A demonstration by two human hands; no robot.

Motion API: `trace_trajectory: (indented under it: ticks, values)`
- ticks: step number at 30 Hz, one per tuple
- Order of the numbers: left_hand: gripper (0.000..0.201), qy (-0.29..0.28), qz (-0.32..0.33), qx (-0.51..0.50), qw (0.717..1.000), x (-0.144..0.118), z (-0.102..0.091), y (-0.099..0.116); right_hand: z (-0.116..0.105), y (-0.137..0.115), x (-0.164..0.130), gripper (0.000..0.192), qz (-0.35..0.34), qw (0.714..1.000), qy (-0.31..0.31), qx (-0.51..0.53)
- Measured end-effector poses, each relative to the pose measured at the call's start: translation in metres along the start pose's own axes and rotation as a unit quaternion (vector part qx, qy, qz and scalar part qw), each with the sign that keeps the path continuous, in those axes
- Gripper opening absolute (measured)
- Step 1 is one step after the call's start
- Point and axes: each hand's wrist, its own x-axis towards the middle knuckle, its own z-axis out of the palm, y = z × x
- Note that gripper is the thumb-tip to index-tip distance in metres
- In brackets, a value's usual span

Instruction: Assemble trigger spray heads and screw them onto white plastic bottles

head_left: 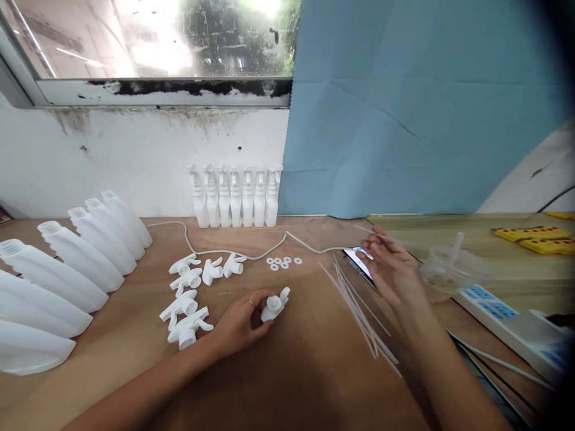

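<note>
My left hand [246,318] is closed round a white trigger spray head [272,306], whose round opening faces up. On the right, my right hand [390,268] is raised, pinching a thin translucent tube [381,235] that is partly smeared by motion. Below it, a loose bundle of similar dip tubes [359,314] lies on the table. Several more spray heads [184,304] lie to the left of my left hand. Small white ring washers [277,261] sit beyond it, near the middle of the table.
Open-necked white bottles [96,239] stand in a row on the left. Assembled spray bottles [236,200] line the wall. A white cable [233,253] runs to a lit phone [359,263]. To the right are a clear plastic cup [449,269], a power strip [498,317] and yellow objects [534,238].
</note>
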Motion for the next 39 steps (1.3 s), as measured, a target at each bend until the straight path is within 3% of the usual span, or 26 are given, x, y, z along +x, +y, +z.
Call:
trace_trajectory:
  ticks: [4,10,14,22,32,39]
  values:
    - [0.047,-0.011,0.002,-0.008,1.000,0.001,0.000,0.000,0.025,0.001,-0.021,0.018,0.004,0.999,-0.002,-0.050]
    - [0.047,-0.014,0.005,-0.011,1.000,0.002,0.001,-0.001,0.079,0.003,-0.064,0.025,0.030,0.972,-0.216,-0.090]
    - [0.046,-0.011,0.012,-0.013,1.000,0.002,0.001,-0.002,0.097,0.004,-0.075,0.026,0.010,0.949,-0.291,-0.125]
    - [0.047,-0.017,0.008,-0.007,1.000,0.001,0.001,-0.004,0.103,0.015,-0.079,0.027,0.015,0.933,-0.328,-0.148]
    - [0.047,-0.003,0.028,-0.003,1.000,0.002,0.001,-0.004,0.099,0.010,-0.080,0.024,-0.016,0.915,-0.352,-0.195]
    - [0.055,-0.009,0.014,0.000,1.000,0.001,0.003,-0.008,0.103,0.012,-0.078,0.012,-0.108,0.867,-0.391,-0.288]
